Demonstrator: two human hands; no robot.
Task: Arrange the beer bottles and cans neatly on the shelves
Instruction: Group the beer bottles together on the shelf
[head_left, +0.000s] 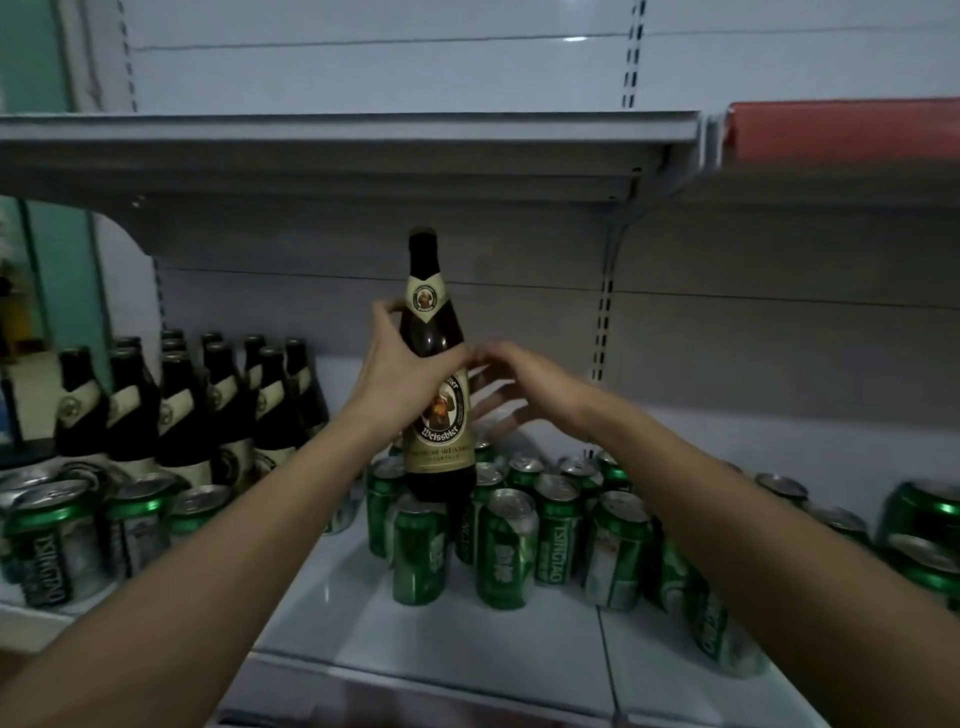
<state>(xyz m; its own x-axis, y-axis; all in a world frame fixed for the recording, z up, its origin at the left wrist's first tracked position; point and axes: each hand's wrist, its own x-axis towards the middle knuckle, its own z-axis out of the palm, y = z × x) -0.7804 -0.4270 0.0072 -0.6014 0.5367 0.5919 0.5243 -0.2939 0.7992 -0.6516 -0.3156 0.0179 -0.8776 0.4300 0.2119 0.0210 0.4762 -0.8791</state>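
Note:
My left hand (402, 374) grips a dark brown beer bottle (435, 338) with a cream label, held upright above a cluster of green cans (511, 545) on the white shelf (467, 634). My right hand (511, 382) is just to the right of the bottle, fingers spread and blurred, its fingertips near the bottle's shoulder; whether they touch it is unclear. A group of matching brown bottles (208, 405) stands at the back left of the shelf. More green cans (78, 535) sit at the front left.
The shelf above (337, 140) overhangs the bottle's top with a small gap. Further green cans (924, 525) stand at the far right. A red price strip (841, 130) marks the neighbouring upper shelf. Bare shelf surface lies in front of the central cans.

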